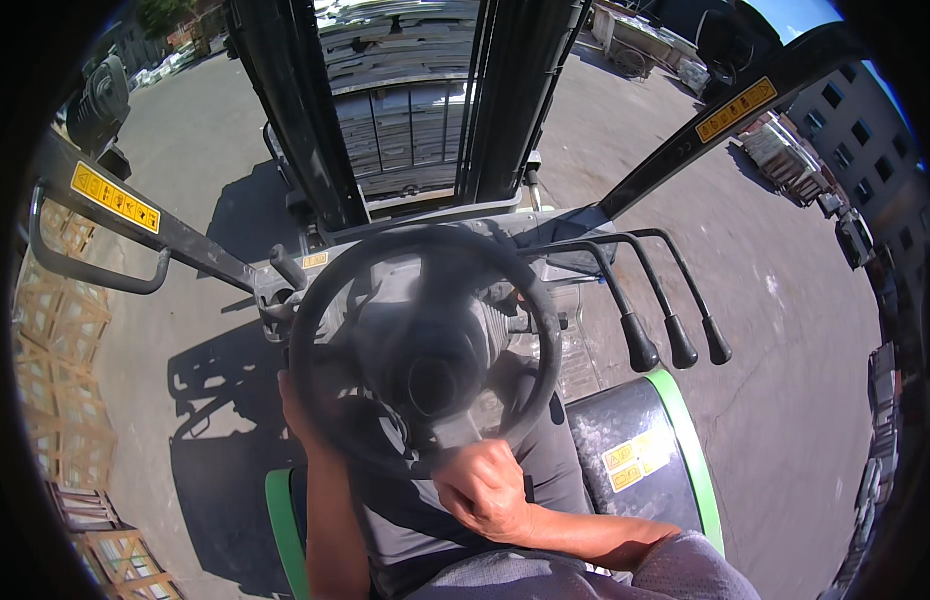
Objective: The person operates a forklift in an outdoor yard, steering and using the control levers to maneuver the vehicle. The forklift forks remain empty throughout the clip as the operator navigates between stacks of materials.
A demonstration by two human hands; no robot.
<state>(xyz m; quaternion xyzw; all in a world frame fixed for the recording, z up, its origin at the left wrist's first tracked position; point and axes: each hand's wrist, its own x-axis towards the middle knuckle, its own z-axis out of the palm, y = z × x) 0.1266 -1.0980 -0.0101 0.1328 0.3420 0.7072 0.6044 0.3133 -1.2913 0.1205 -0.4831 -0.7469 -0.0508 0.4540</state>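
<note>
Currently, a forklift is apparently being steered: at the centre of view, the lower rim of its black steering wheel is being gripped by the closed right hand. The left hand is being partly hidden by the left rim; whether it is open or closed cannot be told. Next, a firm grip is probably being called for, since the forward view is being partly blocked by the mast and a stacked load. Outdoors, grey paving is being shaded at left and bordered by wooden crates there and a building at right.
</note>
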